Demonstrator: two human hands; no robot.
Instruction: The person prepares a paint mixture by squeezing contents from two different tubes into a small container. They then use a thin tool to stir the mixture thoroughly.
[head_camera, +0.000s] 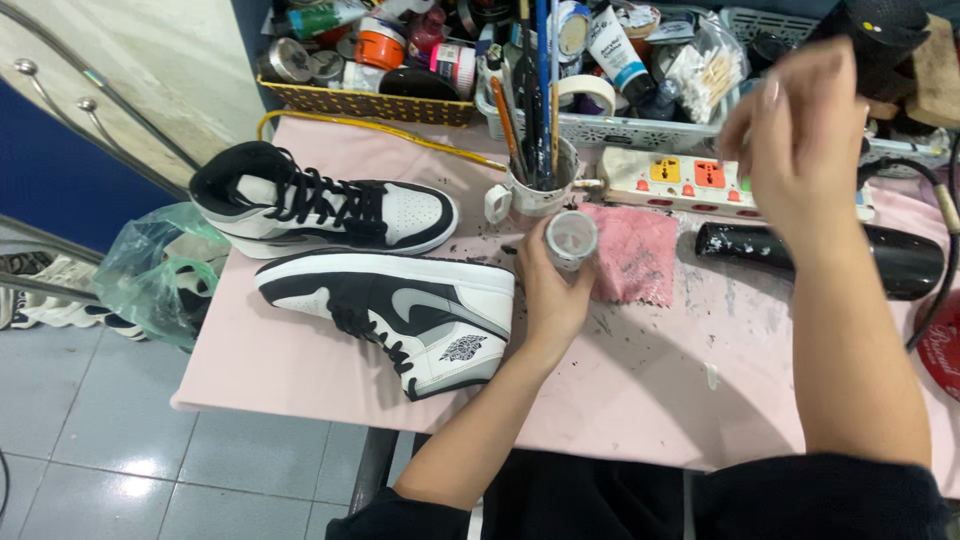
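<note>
Two high-top sneakers are showing black, white and grey panels with black laces: the upright sneaker (320, 208) and the sneaker on its side (400, 312). The tablecloth (300, 360) is appearing pale pink, speckled with dark flecks. A fringed cloth (632, 252) is showing deeper pink. The power strip (690, 180) is displaying white with yellow, orange and green sockets. The basket (370, 102) is showing yellow lattice.

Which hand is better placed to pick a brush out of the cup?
Probably the right hand: it is raised, empty as far as visible, though blurred, right of the cup of brushes. The left hand is already holding a small jar.
</note>
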